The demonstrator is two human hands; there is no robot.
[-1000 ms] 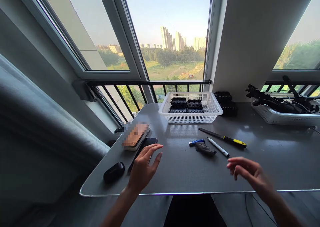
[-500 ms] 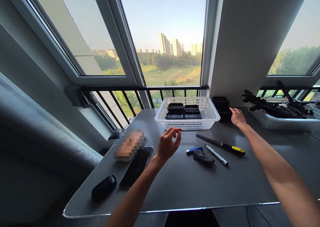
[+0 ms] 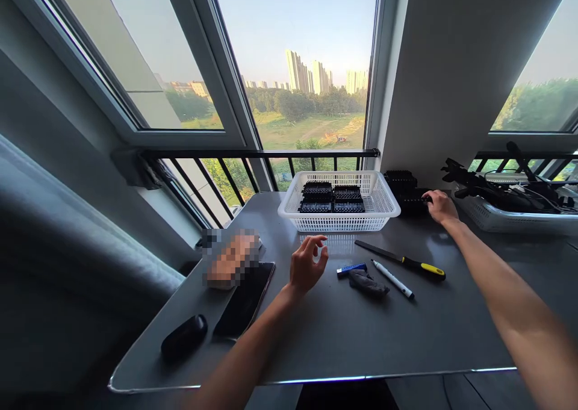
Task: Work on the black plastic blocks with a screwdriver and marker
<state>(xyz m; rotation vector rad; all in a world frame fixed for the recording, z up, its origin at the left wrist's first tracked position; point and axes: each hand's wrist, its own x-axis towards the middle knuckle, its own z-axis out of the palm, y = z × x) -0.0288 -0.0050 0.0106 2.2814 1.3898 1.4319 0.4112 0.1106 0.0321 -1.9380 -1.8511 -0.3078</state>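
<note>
My right hand (image 3: 441,207) reaches to the far side of the table, with fingers and thumb closed on the end of a black toothed plastic piece (image 3: 413,200). That piece is at the stack of similar black pieces (image 3: 400,180), right of the white basket (image 3: 338,223). Inside the basket lie several black toothed pieces (image 3: 333,198) in rows. My left hand (image 3: 308,262) hovers over the table in front of the basket, fingers loosely curled and apart from the thumb, holding nothing.
A file with a yellow-black handle (image 3: 424,268), a white marker (image 3: 394,279), a blue stick-shaped item (image 3: 351,270) and a dark crumpled cloth (image 3: 368,283) lie mid-table. At left are a phone (image 3: 246,301) and a black case (image 3: 184,338). Another white basket (image 3: 492,216) stands right.
My right hand has moved slightly right, and a black piece now shows between its fingers, shifted out from the stack. My left hand stays nearly in place.
</note>
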